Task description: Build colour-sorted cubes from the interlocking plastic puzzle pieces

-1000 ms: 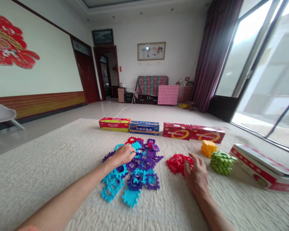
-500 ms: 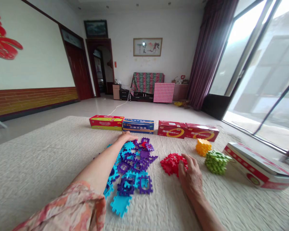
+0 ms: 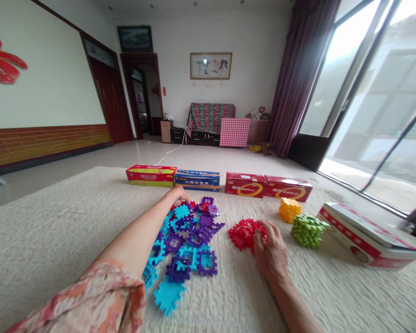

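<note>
Purple and turquoise plastic interlocking tiles (image 3: 208, 221) lie in a loose pile in the middle of the cover, some with window-like cut-outs. At the far end of this pile, my left hand (image 3: 180, 194) bends its fingers down beside a few red tiles (image 3: 193, 204). Its fingertips are mostly hidden, so what they hold is unclear. To the right is a separate heap of red interlocking tiles (image 3: 244, 233). My right hand (image 3: 273, 247) curls its thumb and fingers round the heap's right side. A large turquoise tile (image 3: 169, 296) lies flat nearest me.
Stacked yellow tiles (image 3: 290, 210) and green tiles (image 3: 308, 231) stand right of my right hand, beside a white-and-red box (image 3: 367, 238). Along the back stand a red-and-yellow box (image 3: 150, 176), a blue box (image 3: 197, 181) and two dark red boxes (image 3: 246, 186).
My left hand has drawn slightly back to the left and its fingers have bent down, with more red tiles showing beside it. My right hand stays at the red heap. The view has shifted slightly.
</note>
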The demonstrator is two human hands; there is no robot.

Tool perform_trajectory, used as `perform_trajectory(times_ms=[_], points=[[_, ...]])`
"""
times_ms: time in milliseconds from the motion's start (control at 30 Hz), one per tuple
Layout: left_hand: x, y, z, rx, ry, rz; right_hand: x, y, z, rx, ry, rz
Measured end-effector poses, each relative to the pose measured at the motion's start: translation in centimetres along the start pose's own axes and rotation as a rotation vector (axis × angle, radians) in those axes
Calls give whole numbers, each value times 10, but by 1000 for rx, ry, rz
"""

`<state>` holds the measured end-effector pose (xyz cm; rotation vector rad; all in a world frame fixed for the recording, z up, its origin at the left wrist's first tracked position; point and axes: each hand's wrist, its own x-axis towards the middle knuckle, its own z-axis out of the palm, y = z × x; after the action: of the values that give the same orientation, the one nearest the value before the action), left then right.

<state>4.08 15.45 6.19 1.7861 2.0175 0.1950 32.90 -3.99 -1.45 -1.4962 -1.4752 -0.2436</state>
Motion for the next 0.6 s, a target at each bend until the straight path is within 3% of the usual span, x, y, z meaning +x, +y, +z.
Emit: perform_trajectory(times_ms=[133, 267, 433, 600], points=[[-16, -2, -9, 10, -109, -8, 0, 0, 0, 0, 8, -6], [-18, 1, -14, 44, -182, -1, 1, 1, 0, -10, 9, -7], [-9, 5, -10, 59, -214, 27, 1, 1, 1, -5, 20, -5], [-11, -5, -3, -19, -229, 32, 1, 0, 1, -4, 12, 7]])
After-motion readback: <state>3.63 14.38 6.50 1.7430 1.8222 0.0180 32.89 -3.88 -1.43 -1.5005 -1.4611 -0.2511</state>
